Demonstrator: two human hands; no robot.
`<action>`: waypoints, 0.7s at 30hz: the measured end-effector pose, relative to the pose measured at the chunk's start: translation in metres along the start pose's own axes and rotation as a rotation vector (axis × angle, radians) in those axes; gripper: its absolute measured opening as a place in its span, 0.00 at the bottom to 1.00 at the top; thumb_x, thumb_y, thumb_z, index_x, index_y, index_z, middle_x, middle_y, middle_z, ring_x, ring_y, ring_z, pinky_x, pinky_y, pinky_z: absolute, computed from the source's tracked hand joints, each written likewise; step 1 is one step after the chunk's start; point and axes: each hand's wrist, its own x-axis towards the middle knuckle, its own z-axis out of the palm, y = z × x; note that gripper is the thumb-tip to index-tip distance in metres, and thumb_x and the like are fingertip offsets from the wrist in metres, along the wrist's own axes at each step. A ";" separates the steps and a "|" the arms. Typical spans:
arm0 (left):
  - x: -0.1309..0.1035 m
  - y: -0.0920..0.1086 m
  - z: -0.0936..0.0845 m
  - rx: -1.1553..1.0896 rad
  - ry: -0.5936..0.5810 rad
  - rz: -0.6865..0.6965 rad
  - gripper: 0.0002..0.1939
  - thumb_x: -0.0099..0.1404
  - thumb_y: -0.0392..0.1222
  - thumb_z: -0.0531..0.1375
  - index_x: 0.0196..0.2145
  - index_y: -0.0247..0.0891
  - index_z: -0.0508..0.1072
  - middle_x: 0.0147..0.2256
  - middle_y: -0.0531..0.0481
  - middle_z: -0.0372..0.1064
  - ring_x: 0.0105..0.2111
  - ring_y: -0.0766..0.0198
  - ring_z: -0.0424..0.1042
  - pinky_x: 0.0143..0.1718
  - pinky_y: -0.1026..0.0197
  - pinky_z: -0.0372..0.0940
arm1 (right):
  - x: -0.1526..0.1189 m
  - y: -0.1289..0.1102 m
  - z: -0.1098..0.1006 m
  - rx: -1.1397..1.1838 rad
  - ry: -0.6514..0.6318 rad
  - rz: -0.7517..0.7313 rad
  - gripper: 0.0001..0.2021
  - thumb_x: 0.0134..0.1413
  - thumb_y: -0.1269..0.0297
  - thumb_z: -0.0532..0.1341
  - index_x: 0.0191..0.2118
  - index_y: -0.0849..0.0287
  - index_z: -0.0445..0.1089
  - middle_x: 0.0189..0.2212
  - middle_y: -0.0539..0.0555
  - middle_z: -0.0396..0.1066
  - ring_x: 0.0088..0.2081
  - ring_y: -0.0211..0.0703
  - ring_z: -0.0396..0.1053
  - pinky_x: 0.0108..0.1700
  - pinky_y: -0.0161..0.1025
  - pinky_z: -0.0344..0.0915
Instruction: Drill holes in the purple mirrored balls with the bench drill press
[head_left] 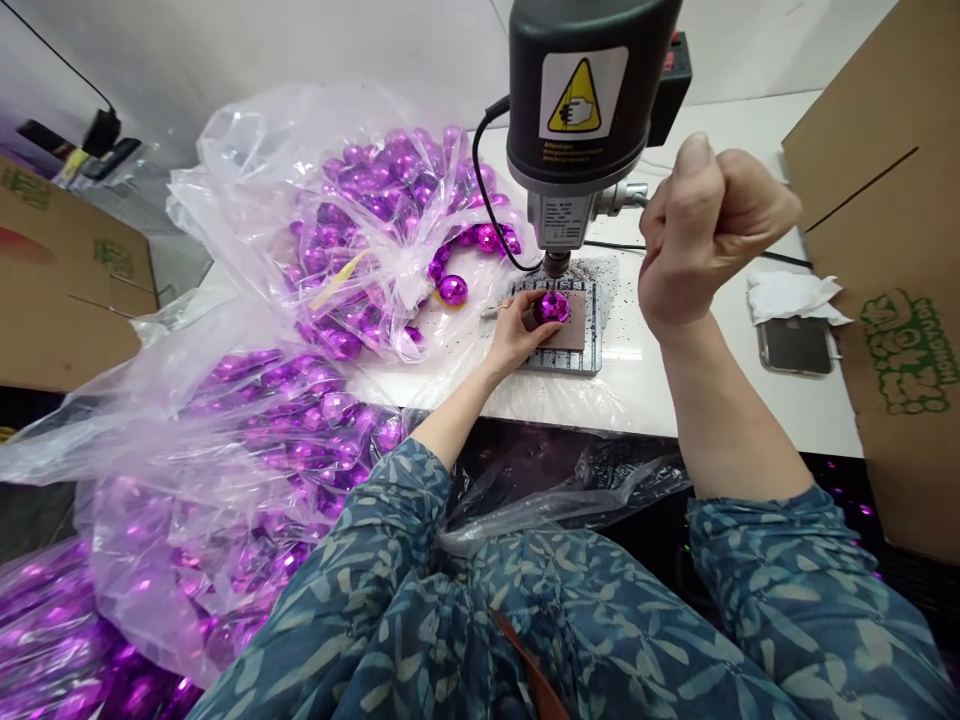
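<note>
My left hand point(517, 330) pinches a shiny purple mirrored ball point(555, 307) between thumb and fingers. It keeps the ball on a brown block point(574, 325) on the slotted base plate point(592, 362), directly beneath the chuck point(556, 264) of a bench drill press point(589, 90). Whether the bit touches the ball or has entered it is too small to tell. Up at the right of the machine, my right hand point(701, 235) is closed in a fist around the feed handle. Only the metal hub point(626, 197) and a short piece of rod show beside it.
Clear plastic bags point(247, 170) full of purple balls spread over the left side. One loose ball point(452, 290) lies by a bag's opening. Dark shavings litter the white table point(637, 395). A phone point(796, 345) under white tissue and a cardboard box point(885, 250) stand right. A black cable point(480, 150) hangs beside the drill.
</note>
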 end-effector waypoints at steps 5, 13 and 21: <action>-0.001 0.000 0.000 0.003 0.010 0.003 0.32 0.59 0.55 0.79 0.56 0.42 0.78 0.53 0.41 0.79 0.58 0.45 0.74 0.65 0.42 0.66 | -0.014 0.016 -0.009 -0.146 0.016 -0.010 0.41 0.65 0.26 0.53 0.21 0.57 0.35 0.14 0.48 0.33 0.20 0.29 0.36 0.26 0.41 0.41; -0.001 0.003 -0.001 -0.013 0.013 0.003 0.30 0.59 0.52 0.79 0.55 0.42 0.78 0.53 0.41 0.78 0.58 0.46 0.74 0.65 0.43 0.65 | -0.030 0.032 -0.023 0.086 -0.046 -0.211 0.37 0.68 0.51 0.61 0.18 0.62 0.38 0.13 0.47 0.36 0.17 0.27 0.38 0.23 0.39 0.38; -0.001 0.003 0.000 -0.036 0.006 -0.005 0.30 0.59 0.51 0.79 0.55 0.42 0.77 0.53 0.41 0.78 0.58 0.45 0.74 0.65 0.42 0.65 | -0.020 0.018 -0.016 0.170 -0.074 -0.185 0.36 0.67 0.56 0.63 0.18 0.63 0.40 0.14 0.46 0.38 0.16 0.23 0.41 0.23 0.34 0.37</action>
